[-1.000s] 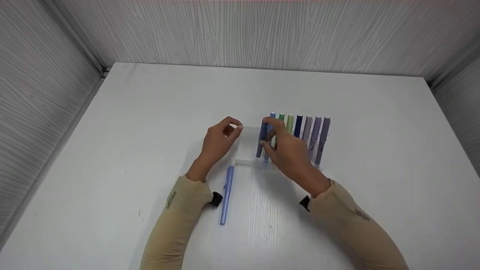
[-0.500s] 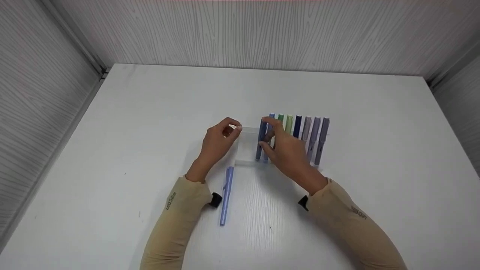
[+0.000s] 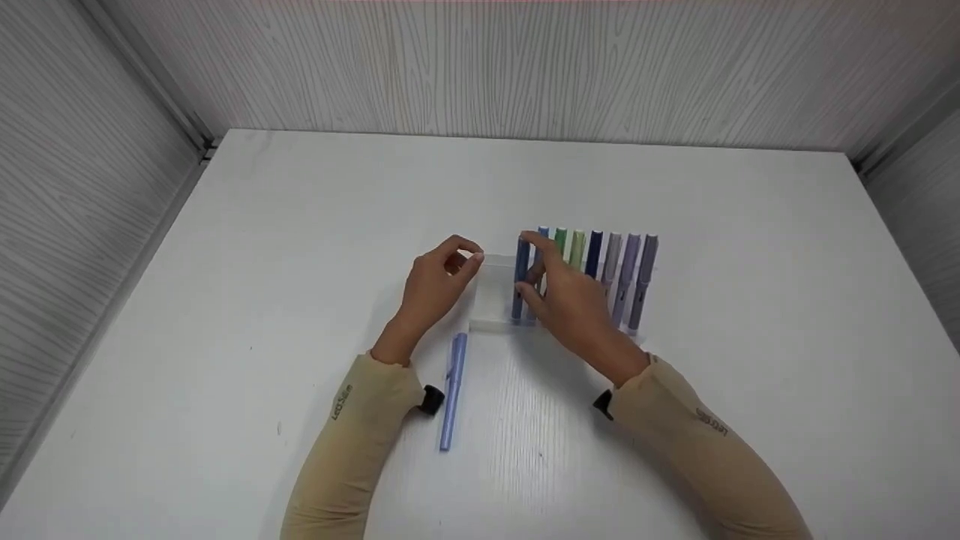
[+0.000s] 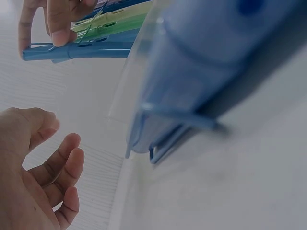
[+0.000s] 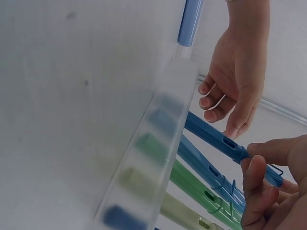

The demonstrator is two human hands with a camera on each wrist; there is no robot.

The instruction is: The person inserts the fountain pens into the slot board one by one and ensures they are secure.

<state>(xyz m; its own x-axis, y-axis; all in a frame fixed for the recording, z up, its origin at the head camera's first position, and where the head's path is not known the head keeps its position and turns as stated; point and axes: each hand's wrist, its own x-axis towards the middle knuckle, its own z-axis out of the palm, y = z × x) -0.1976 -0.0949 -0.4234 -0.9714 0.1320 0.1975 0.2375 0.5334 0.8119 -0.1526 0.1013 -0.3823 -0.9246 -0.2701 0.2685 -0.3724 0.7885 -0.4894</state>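
My right hand (image 3: 577, 304) pinches a blue capped pen (image 3: 521, 262) between thumb and fingers near its clip end. The pen's lower end meets the front strip of a clear plastic pen rack (image 3: 495, 326). To its right, a row of pens leans in the rack: light blue, green (image 5: 206, 191), lime, navy (image 3: 594, 255), grey and purple shades; my right hand partly hides several. My left hand (image 3: 441, 281) hovers by the rack's left end, fingers loosely bent, holding nothing in the left wrist view. A periwinkle pen (image 3: 454, 394) lies on the table beside the left wrist.
The white table (image 3: 337, 195) runs back to a wood-grain panel (image 3: 480, 67), with similar panels at both sides. A black wrist strap piece (image 3: 432, 400) sits close to the loose pen.
My right hand has shifted slightly left with the blue pen, whose lower end has dropped a little toward the rack's front strip. The left hand stays nearly still.
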